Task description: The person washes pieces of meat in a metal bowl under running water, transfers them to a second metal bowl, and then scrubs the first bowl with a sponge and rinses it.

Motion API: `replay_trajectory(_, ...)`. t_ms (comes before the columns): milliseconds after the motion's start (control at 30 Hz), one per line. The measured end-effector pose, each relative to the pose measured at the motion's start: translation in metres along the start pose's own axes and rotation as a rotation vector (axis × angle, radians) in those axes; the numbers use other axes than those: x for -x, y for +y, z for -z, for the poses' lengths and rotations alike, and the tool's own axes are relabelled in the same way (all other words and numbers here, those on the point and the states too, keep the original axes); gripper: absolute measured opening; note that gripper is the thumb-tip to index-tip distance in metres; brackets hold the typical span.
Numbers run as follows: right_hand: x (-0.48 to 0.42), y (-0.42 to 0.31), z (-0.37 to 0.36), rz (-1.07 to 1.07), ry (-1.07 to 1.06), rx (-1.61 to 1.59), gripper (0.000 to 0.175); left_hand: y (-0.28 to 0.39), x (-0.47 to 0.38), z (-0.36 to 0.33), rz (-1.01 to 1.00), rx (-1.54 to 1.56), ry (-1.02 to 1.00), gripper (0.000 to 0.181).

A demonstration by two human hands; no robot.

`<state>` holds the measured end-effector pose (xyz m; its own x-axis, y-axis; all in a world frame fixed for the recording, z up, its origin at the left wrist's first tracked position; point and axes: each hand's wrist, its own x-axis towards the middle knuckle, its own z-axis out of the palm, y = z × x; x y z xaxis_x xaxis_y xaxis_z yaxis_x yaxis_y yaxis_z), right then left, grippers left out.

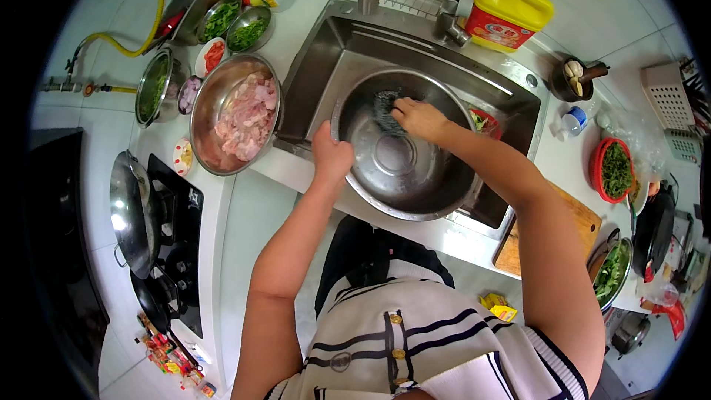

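A large stainless steel basin (439,183) rests tilted over the front of the steel sink (355,47). My left hand (331,150) grips its rim at the left side. Inside the basin, my right hand (419,118) holds a dark grey scrubbing cloth or mesh pad (387,114) against the inner wall at the back. The basin's floor looks wet and shiny. Behind my right forearm, a red strainer (491,125) with some greens sits in the sink, partly hidden by the basin. Above the sink's back edge stands the metal faucet (447,21).
Left of the sink stands a steel bowl of raw meat (244,116), with small bowls of chopped greens (248,35) behind it. A wok (130,211) sits on the stove. On the right are a wooden cutting board (572,214), a red basket of greens (615,169) and a yellow detergent jug (508,11).
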<state>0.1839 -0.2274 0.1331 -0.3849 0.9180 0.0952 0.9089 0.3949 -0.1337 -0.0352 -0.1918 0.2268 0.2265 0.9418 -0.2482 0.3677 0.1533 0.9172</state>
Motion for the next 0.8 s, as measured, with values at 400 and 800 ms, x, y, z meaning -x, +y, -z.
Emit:
replay_trajectory(400,-0.038,0.056,0.008,0.474,0.127,0.394,0.010,-0.031,-0.003,-0.002,0.175,0.208,0.040,0.039)
replay_trajectory(800,0.066,-0.074,0.014,-0.339,-0.566,-0.851,0.057,-0.004,0.003,-0.024,-0.207,-0.035,0.317,0.026)
